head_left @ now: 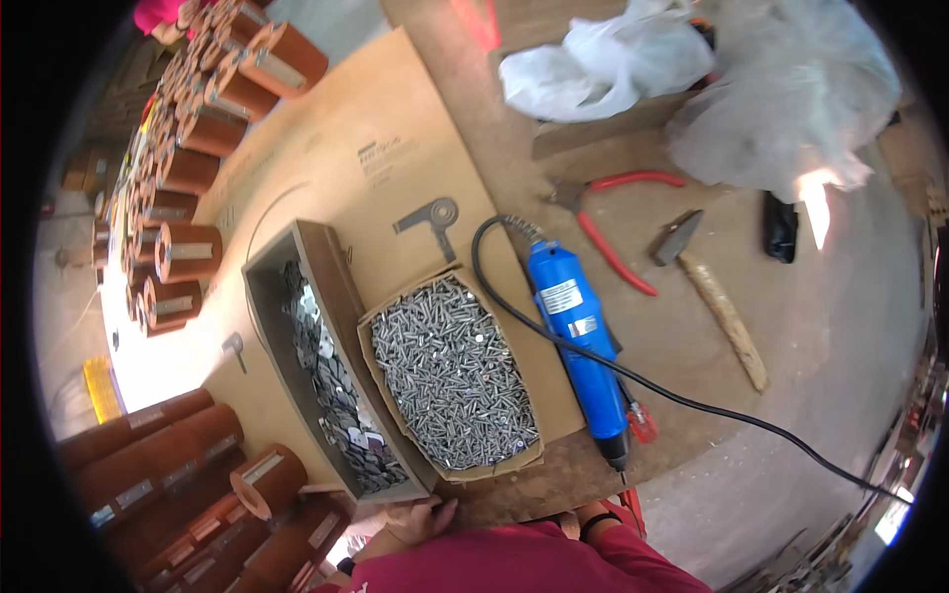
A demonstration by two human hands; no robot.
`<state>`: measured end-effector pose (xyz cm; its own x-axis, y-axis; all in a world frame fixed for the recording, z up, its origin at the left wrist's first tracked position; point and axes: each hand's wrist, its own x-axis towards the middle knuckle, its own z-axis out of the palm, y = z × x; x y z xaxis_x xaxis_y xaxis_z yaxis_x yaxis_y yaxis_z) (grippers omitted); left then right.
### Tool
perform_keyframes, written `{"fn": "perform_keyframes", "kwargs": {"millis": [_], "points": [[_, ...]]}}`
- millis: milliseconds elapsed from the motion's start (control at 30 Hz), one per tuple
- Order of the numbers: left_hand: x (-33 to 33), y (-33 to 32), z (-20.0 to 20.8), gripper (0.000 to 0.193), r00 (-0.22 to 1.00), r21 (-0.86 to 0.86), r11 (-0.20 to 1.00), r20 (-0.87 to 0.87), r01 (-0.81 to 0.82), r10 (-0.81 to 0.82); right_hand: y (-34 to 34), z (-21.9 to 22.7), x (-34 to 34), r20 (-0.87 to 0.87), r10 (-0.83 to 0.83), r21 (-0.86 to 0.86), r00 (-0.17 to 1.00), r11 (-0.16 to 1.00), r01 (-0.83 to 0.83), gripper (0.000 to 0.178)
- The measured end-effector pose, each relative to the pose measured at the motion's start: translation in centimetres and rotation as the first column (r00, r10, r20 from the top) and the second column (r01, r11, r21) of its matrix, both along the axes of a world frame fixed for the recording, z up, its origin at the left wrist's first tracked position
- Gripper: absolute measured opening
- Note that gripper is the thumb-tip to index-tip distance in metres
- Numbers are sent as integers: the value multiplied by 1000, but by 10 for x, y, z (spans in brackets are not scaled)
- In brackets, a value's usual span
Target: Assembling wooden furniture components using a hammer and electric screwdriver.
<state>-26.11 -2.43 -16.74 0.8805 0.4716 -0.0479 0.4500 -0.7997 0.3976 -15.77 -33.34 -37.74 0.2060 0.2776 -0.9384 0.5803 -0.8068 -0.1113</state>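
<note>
My left hand (420, 519) is at the table's near edge, just below the near end of a narrow wooden box (331, 267). Its fingers are partly visible and look loosely stretched, with nothing seen in them. Flat metal plates (341, 395) lie in that box. Right beside it stands a cardboard box (539, 450) full of small silvery screws (450, 371). My right forearm (596, 514), with a dark band at the wrist, is low by the table edge; the hand's fingers are hidden. Nearest to it is a blue electric screwdriver (573, 316), lying with its bit toward me.
Red-handled pliers (623, 247), a hammer (717, 306), a red-handled screwdriver (643, 425) and a black cable (712, 407) lie to the right. White plastic bags (613, 64) sit at the back. Brown cylinders (188, 252) stand in rows at left; more (267, 479) are stacked lower left.
</note>
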Motion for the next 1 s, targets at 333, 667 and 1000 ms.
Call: {"fn": "perform_keyframes", "kwargs": {"millis": [333,667,1000], "points": [[-35,-3,-8,23,972,-46,977,-102,210,-214,-11,8,27,-27,86,-10,996,996,-86,37],[-40,4,-19,32,738,269,688,-210,675,-642,-3,6,53,-29,158,-62,987,985,-159,36],[-39,-1,-24,36,663,347,566,-345,748,-665,34,-11,82,-5,238,-24,971,971,-238,36]]}}
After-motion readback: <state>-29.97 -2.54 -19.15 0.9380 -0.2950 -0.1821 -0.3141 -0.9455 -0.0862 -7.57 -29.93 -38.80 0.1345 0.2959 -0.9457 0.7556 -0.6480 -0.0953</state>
